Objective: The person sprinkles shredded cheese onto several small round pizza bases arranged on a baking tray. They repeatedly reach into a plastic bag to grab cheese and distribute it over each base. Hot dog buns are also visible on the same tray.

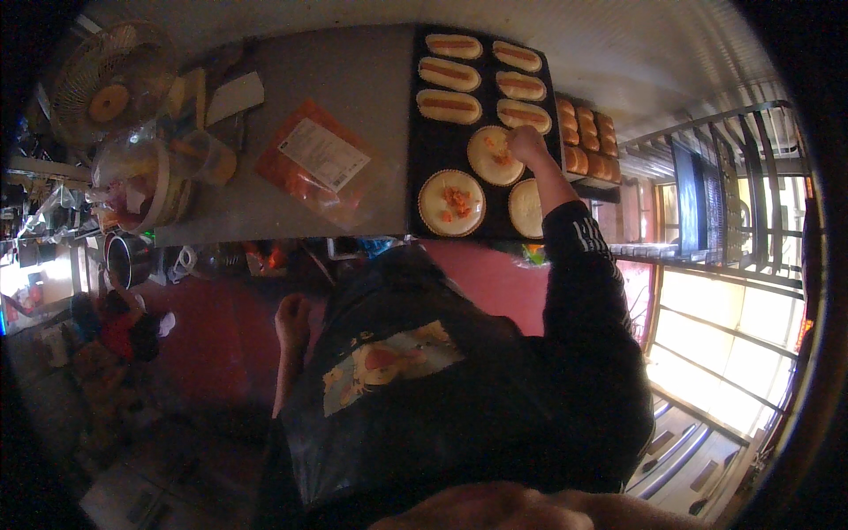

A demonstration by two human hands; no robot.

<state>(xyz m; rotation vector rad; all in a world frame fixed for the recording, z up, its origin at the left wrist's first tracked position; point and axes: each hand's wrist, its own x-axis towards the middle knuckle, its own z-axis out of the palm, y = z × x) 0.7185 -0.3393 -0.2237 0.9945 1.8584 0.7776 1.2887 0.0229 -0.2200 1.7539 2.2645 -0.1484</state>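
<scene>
Hands: right hand (526, 147) over dough round (484, 162), left hand (293, 316) lowered.

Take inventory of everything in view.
Worktop: one, grey, top centre.
Rectangular baking tray: one, black, worktop's right.
Oval doughs with reddish strips: six, pale, tray's far end.
Round crimped doughs: three, pale, tray's near end.
Topping shreds: uncounted, orange, on two rounds.
Flat plastic packet: one, orange, on worktop.
Round caged fan: one, pale, upper left.
Glossy rolls: several, brown, right of tray.
Barred rack: one, dark, right.
Right fingers: one hand, over farthest round.
Left fingers: one hand, left of centre.
</scene>
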